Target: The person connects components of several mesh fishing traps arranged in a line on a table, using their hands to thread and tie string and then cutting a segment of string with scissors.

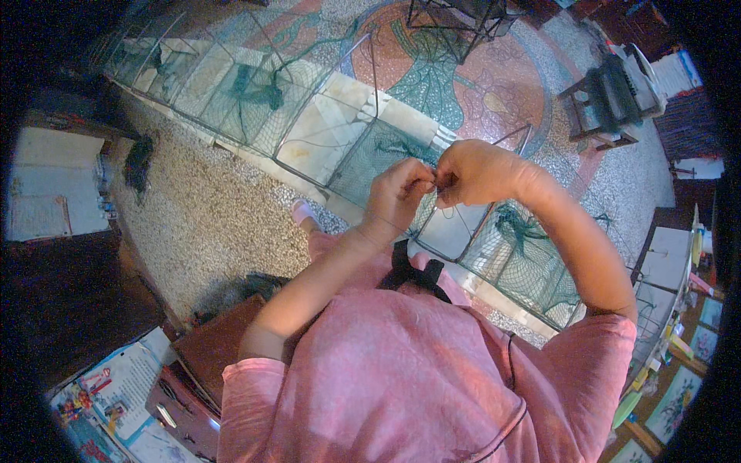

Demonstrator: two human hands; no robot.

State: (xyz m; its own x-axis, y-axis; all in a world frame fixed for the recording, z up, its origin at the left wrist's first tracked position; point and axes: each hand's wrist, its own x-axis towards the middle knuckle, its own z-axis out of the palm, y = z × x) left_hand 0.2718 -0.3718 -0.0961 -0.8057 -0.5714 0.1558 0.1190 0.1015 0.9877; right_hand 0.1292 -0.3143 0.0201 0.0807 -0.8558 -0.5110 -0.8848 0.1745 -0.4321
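Observation:
My left hand [400, 190] and my right hand [477, 174] meet fingertip to fingertip above a long net trap, both closed in a pinch. A thin cord [448, 211] loops down from between the fingers; its exact hold is partly hidden by the knuckles. Below them runs the trap's green netting [378, 158], stretched over rectangular dark metal frames [290, 163]. Bunched darker green mesh [266, 94] gathers inside a section to the left, and another gathered patch [519, 224] lies right of my hands.
The trap crosses pale tiles on a pebbled floor [201, 201] with a round mosaic. A dark chair [606, 100] stands at the far right, a black folding frame [463, 27] at the back. Papers and a brown box [220, 343] are at lower left, shelves at right.

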